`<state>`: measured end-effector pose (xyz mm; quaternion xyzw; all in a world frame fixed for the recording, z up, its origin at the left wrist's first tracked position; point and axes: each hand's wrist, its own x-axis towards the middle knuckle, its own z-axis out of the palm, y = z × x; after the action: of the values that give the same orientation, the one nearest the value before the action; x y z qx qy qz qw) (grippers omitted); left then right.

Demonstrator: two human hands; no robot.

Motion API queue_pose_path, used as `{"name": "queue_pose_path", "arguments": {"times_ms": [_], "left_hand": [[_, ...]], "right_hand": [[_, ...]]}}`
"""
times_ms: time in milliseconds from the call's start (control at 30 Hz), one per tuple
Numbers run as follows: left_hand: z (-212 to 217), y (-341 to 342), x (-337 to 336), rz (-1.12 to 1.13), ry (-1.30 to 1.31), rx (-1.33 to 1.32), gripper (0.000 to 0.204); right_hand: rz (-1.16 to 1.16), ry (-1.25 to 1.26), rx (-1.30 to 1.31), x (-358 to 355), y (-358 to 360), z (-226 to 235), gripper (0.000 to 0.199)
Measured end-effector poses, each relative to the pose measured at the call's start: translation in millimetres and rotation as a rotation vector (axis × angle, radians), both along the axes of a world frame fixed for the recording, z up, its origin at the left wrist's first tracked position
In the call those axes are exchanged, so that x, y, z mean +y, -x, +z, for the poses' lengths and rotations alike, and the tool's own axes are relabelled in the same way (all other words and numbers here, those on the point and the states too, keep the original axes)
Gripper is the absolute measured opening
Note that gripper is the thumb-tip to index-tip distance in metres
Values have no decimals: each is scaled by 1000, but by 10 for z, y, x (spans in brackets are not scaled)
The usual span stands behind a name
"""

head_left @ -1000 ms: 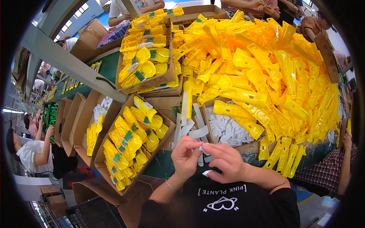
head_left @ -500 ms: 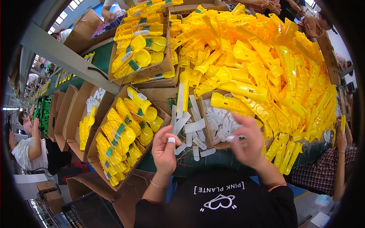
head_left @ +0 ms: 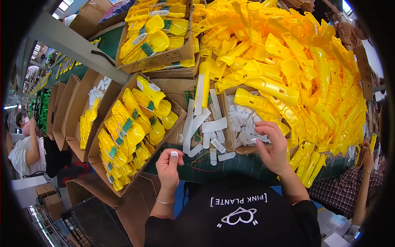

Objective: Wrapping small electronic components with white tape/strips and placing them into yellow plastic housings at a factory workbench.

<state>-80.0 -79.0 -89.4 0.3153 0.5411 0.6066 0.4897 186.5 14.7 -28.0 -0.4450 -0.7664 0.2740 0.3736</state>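
My left hand [head_left: 168, 169] is raised over the table's near edge, its fingers curled in under the thumb. A white wrap [head_left: 174, 153] covers that thumb tip; whatever the fingers may hold is hidden. My right hand [head_left: 275, 151] hovers at the near side of a carton of small white plastic parts [head_left: 242, 123], thumb and fingers apart, with white on its thumb tip too. Between the hands lie loose white oblong pieces [head_left: 217, 145], long white strips [head_left: 188, 129] and thin wires [head_left: 199, 161]. A yellow plastic shell [head_left: 205, 84] rests beyond them, a white strip along it.
A carton of yellow shells with green circuit boards [head_left: 128, 125] stands at my left, with another stacked carton [head_left: 164, 57] behind. A large heap of yellow shells [head_left: 304, 78] fills the right side. Other people sit at both sides; one person's hand [head_left: 367, 158] holds a yellow piece.
My left hand has moved left and slightly down, away from the white strips. The right hand has shifted a little right, its fingers now more clearly spread. The whole view has shifted slightly.
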Motion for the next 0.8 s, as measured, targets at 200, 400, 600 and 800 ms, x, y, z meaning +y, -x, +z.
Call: {"name": "queue_pose_path", "arguments": {"times_ms": [200, 400, 600, 800], "left_hand": [[-67, -54, -57, 4, 15, -23, 25], [-34, -140, 5, 59, 65, 32, 14], [-145, -78, -36, -2, 80, 122, 12], [-191, -78, 48, 50, 88, 153, 12]], "right_hand": [[259, -180, -187, 138, 348, 43, 24], [366, -257, -630, 331, 734, -150, 35], [391, -187, -850, 472, 818, -331, 39], [399, -259, -637, 419, 686, -212, 25]]}}
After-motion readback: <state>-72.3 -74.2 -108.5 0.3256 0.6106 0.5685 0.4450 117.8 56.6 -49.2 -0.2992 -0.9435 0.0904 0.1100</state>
